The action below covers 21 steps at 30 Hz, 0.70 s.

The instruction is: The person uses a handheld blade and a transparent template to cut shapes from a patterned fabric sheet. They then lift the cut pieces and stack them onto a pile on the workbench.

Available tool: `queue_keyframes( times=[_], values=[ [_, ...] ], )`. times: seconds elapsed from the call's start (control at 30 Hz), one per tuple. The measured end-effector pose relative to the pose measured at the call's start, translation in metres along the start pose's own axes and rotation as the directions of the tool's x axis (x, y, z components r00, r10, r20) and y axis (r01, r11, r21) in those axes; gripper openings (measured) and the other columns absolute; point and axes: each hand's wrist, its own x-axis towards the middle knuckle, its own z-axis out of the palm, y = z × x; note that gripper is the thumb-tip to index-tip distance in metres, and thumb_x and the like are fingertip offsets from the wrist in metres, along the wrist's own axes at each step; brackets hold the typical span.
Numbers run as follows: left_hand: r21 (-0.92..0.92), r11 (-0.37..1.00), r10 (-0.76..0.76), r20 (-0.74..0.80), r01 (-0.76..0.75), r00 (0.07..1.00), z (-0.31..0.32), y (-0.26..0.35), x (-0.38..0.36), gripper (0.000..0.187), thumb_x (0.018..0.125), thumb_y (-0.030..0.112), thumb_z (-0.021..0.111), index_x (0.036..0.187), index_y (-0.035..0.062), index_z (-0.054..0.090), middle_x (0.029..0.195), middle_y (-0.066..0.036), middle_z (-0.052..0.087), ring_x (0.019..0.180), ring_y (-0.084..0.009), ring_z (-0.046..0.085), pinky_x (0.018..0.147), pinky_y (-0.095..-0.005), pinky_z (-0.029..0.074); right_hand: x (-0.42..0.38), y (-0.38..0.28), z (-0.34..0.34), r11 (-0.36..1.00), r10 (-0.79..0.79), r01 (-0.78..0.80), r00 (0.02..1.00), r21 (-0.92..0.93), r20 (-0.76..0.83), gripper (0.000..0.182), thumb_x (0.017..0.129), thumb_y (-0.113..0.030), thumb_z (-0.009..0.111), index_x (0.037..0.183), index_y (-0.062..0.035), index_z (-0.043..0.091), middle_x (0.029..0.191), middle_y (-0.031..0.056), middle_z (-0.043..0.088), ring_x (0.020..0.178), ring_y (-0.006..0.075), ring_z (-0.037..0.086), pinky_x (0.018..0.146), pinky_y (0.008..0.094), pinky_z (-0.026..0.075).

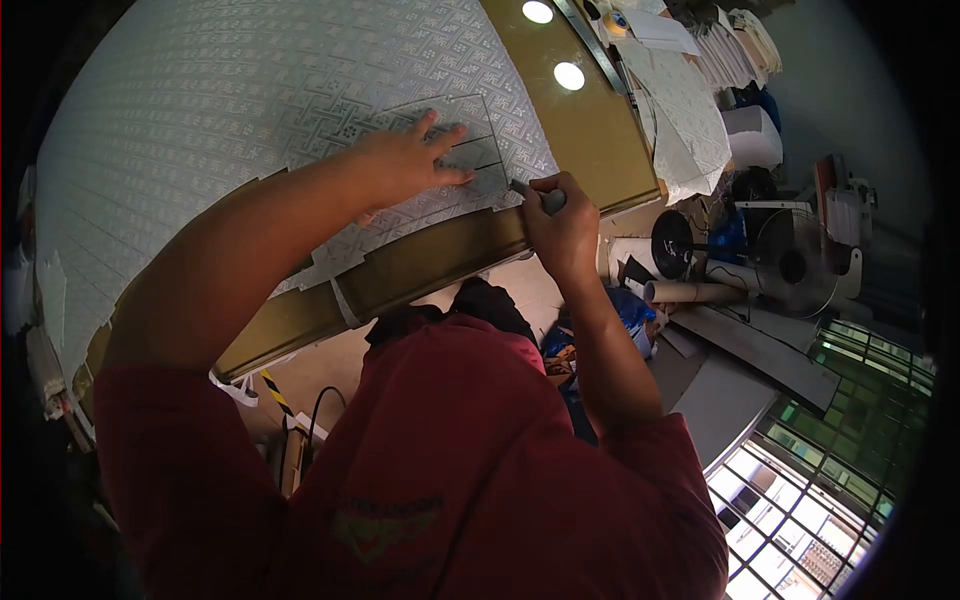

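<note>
A pale sheet of patterned fabric (300, 60) covers most of the table. On top of it lies a see-through template (478, 125) with dark lines and a straight right edge. My left hand (410, 160) presses down on the template, fingers spread flat. My right hand (565, 225) is closed around a small grey tool (551, 201), whose dark tip points left toward the template's lower right corner, at the fabric's edge. Fingers cover most of the tool, so I cannot tell its kind.
The brown tabletop (600, 140) shows right of the fabric, bearing two bright round spots. A long metal ruler (590, 45) lies at the far side, near stacked papers and fabric pieces (690, 130). A fan (795, 265) stands beyond the table's right end. Cardboard tubes (690, 292) lie below.
</note>
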Motion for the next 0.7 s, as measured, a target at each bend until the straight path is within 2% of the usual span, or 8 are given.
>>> queue_keyframes(
  times=[0.13,0.17,0.23,0.27,0.33,0.43,0.53,0.7],
  values=[
    [0.003,1.0,-0.018,0.041,0.017,0.999,-0.007,0.002,-0.001,0.135,0.042,-0.002,0.094,0.157,0.0374,0.034,0.171,-0.013,0.004,0.153,-0.048,0.016,0.094,-0.0479,0.061,-0.014,0.01,0.007,0.999,-0.002,0.003,0.999,0.045,-0.033,0.01,0.085,-0.009,0.075,0.091,-0.0029,0.069,0.08,0.0199,0.071,0.078,0.0362,0.073,0.069,0.0393,0.056],
    [0.001,0.999,-0.033,0.04,0.033,0.999,-0.005,0.001,0.001,0.135,0.042,-0.002,0.094,0.157,0.0374,0.034,0.171,-0.013,0.004,0.153,-0.048,0.016,0.094,-0.0479,0.061,-0.021,0.02,0.014,0.994,0.012,-0.004,0.997,0.109,-0.076,0.011,0.085,-0.008,0.076,0.092,-0.0023,0.07,0.081,0.0191,0.072,0.078,0.0346,0.073,0.07,0.0381,0.056],
    [0.045,0.999,-0.019,-0.024,0.02,1.0,0.004,0.0,0.003,0.13,0.046,-0.002,0.093,0.156,0.0362,0.035,0.171,-0.013,0.004,0.152,-0.0481,0.018,0.092,-0.048,0.061,-0.013,0.023,0.026,0.979,0.073,-0.054,0.993,0.198,-0.092,0.013,0.084,-0.006,0.077,0.094,-0.001,0.07,0.083,0.0167,0.073,0.08,0.0302,0.074,0.074,0.0359,0.056],
    [0.045,0.999,-0.026,-0.016,0.027,1.0,0.008,-0.002,0.004,0.13,0.046,-0.002,0.093,0.156,0.0362,0.035,0.171,-0.013,0.004,0.152,-0.0481,0.018,0.092,-0.048,0.061,0.0,0.026,0.035,0.977,0.073,-0.054,0.994,0.207,-0.086,0.013,0.084,-0.006,0.077,0.094,-0.001,0.07,0.083,0.0167,0.073,0.08,0.0302,0.074,0.074,0.0359,0.056],
    [0.061,0.998,-0.024,-0.034,0.026,0.999,0.007,0.0,0.005,0.128,0.049,-0.001,0.092,0.156,0.0363,0.035,0.17,-0.013,0.005,0.152,-0.048,0.019,0.092,-0.0482,0.061,0.039,0.017,0.054,0.976,-0.042,0.075,0.986,0.203,-0.164,0.012,0.084,-0.007,0.077,0.092,-0.0013,0.07,0.085,0.0158,0.073,0.081,0.0307,0.073,0.074,0.0368,0.055],
    [0.054,0.998,-0.027,-0.023,0.028,0.999,0.003,0.001,0.005,0.127,0.05,0.0,0.092,0.157,0.0363,0.034,0.17,-0.014,0.008,0.152,-0.0478,0.02,0.094,-0.0506,0.059,0.075,0.009,0.077,0.977,-0.013,0.051,0.983,0.209,-0.181,0.011,0.085,-0.006,0.076,0.093,-0.0013,0.07,0.086,0.0153,0.073,0.082,0.0313,0.073,0.075,0.0381,0.055],
    [0.033,0.999,-0.04,-0.031,0.041,0.999,0.006,0.0,0.006,0.128,0.05,0.0,0.093,0.157,0.0368,0.034,0.169,-0.014,0.01,0.152,-0.0476,0.021,0.096,-0.0541,0.058,0.081,0.015,0.086,0.976,-0.078,0.119,0.973,0.183,-0.216,0.011,0.085,-0.007,0.076,0.093,-0.0021,0.07,0.087,0.0148,0.073,0.082,0.0324,0.073,0.076,0.0389,0.055],
    [-0.063,0.994,-0.089,-0.066,0.085,0.994,0.018,-0.001,0.011,0.127,0.049,-0.001,0.092,0.156,0.038,0.035,0.169,-0.014,0.011,0.152,-0.0473,0.022,0.098,-0.0574,0.056,0.082,0.021,0.089,0.969,-0.082,0.128,0.974,0.213,-0.213,0.012,0.085,-0.008,0.077,0.093,-0.0028,0.07,0.089,0.0149,0.073,0.083,0.0331,0.072,0.077,0.0385,0.055]
  ],
)
